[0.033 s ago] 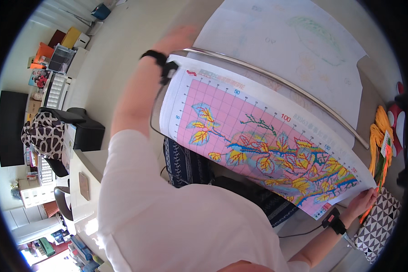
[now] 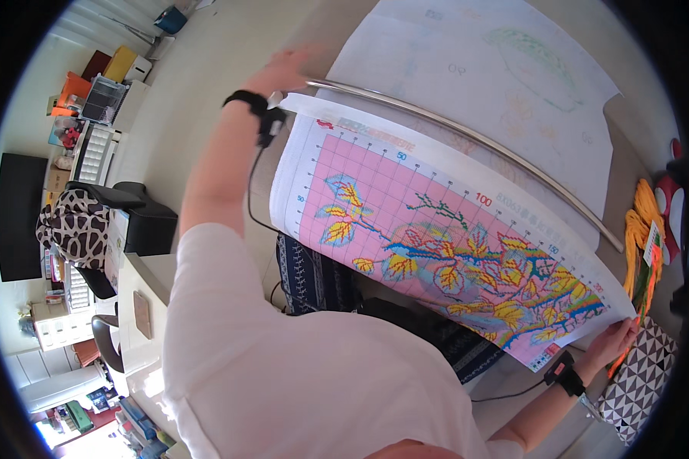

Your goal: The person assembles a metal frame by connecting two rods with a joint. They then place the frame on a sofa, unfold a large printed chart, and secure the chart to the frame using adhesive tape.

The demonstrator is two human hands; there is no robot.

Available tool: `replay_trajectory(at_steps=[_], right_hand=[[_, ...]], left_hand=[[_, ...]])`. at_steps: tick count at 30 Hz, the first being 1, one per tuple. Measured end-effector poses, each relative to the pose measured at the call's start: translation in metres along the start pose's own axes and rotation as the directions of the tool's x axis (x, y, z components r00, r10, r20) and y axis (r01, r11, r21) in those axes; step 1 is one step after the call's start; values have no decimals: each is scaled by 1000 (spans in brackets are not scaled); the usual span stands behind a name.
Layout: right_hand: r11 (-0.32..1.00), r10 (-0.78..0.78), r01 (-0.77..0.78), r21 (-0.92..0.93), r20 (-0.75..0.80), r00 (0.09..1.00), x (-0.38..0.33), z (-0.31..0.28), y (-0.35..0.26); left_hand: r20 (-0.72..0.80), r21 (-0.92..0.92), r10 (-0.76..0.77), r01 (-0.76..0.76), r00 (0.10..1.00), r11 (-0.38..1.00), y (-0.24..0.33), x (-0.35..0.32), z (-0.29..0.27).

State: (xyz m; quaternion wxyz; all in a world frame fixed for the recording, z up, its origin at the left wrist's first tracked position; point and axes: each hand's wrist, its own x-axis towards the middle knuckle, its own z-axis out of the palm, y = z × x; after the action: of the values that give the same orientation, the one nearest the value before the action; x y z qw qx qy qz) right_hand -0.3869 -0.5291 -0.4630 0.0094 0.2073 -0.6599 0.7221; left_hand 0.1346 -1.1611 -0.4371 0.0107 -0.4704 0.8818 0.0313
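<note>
Standing at the far left, we see a black screen (image 2: 21, 218), then a patterned cloth (image 2: 78, 222) over a black chair (image 2: 149, 222) and a pale desk (image 2: 138, 274). Next comes our left hand (image 2: 282, 70), a black band (image 2: 266, 116) at its wrist, just beside the left end of a metal rod (image 2: 467, 131). Its fingers are blurred, and we cannot tell whether they grip anything. The printed stitching fabric (image 2: 360, 164) spreads across the middle above our lap, pink with yellow leaves; the rod lies along its far side, over a large white sheet (image 2: 459, 42). Our right hand (image 2: 611, 342) touches the fabric's near right corner, fingers bent, though we cannot tell how firmly they close. Beyond lie yellow thread (image 2: 638, 218) and a triangle-patterned cushion (image 2: 641, 375).
</note>
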Motion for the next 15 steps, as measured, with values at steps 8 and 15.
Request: replay_trajectory(at_steps=[8, 15], right_hand=[[1000, 15, -15, -6, -63, 998, -4, 6, -7], [1000, 14, -15, -4, -152, 988, -2, 9, -14]], left_hand=[[-6, -93, -173, 171, 985, 981, -104, -44, 18], [-24, -124, 42, -45, 999, 991, -89, 62, 7]])
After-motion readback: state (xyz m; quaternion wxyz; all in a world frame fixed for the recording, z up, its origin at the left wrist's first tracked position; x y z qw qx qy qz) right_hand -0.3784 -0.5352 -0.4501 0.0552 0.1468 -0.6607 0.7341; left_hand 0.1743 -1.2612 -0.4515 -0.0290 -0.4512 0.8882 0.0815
